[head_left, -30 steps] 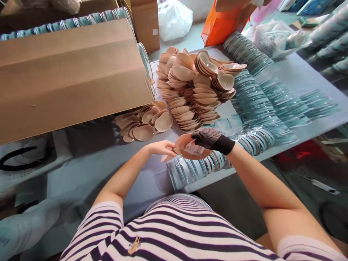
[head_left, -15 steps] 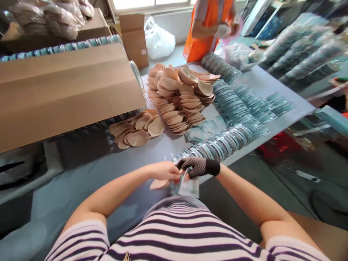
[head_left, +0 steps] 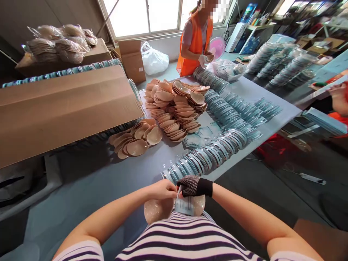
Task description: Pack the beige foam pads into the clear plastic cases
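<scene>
Cup (head_left: 155,212), on the wearer's side of the package row (head_left: 208,156), is pinched by the bare left hand (head_left: 162,189); a printed label (head_left: 183,206), partly covering a second cup (head_left: 200,206), is held by the gloved right hand (head_left: 190,185). The label could be creased by an uneven tug. Both hands are angled inward, fingertips held close together beside the row's near end.

Two grips, a bare left grip (head_left: 164,189) and a gloved right grip (head_left: 191,185), above two beige cups (head_left: 158,212) and one printed label (head_left: 183,206). The worktop (head_left: 152,165), one in all, carries two heaps of cups, a large heap (head_left: 163,96) and a small heap (head_left: 137,148), too overlapped to number, and five rows of clear packets (head_left: 228,112), too tightly packed to tally. Behind: one co-worker (head_left: 194,40), one white bag (head_left: 154,61), one upright cardboard box (head_left: 133,59).
</scene>
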`<state>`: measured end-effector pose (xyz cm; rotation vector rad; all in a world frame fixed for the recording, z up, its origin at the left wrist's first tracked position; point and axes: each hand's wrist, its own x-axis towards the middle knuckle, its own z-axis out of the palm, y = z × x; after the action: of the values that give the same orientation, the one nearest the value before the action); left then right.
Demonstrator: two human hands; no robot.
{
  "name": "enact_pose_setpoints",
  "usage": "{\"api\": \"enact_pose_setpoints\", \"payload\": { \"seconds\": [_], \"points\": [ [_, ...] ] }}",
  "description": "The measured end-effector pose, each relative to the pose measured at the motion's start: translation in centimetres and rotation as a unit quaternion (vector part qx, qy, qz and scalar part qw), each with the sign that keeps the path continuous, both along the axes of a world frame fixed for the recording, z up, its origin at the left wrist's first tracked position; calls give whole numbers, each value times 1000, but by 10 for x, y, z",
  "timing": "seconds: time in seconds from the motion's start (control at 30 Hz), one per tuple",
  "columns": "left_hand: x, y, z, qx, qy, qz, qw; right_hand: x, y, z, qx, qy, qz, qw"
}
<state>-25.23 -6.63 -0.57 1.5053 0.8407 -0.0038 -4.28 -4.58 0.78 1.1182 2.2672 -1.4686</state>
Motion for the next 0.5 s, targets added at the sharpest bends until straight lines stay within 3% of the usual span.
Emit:
{"api": "enact_pose_setpoints", "payload": {
  "seconds": [0.1, 0.27, 0.37, 0.43, 0.5],
  "points": [
    [0, -8, -3, -13, -49, 30, 998, 5, -6, -4, 37, 3, 12, 999],
    [2, -6, 0, -121, -158, 117, 973, 19, -2, -13, 32, 189, -47, 980],
    [-5, -7, -5, -295, -166, 192, 921, 32, 15, -5, 52, 228, -25, 972],
    [-17, -16, -14, -410, -142, 190, 881, 40, 28, 9, 96, 224, 37, 969],
    [-33, -29, -24, -474, -138, 185, 850, 44, 38, 26, 148, 203, 122, 960]
  ]
}}
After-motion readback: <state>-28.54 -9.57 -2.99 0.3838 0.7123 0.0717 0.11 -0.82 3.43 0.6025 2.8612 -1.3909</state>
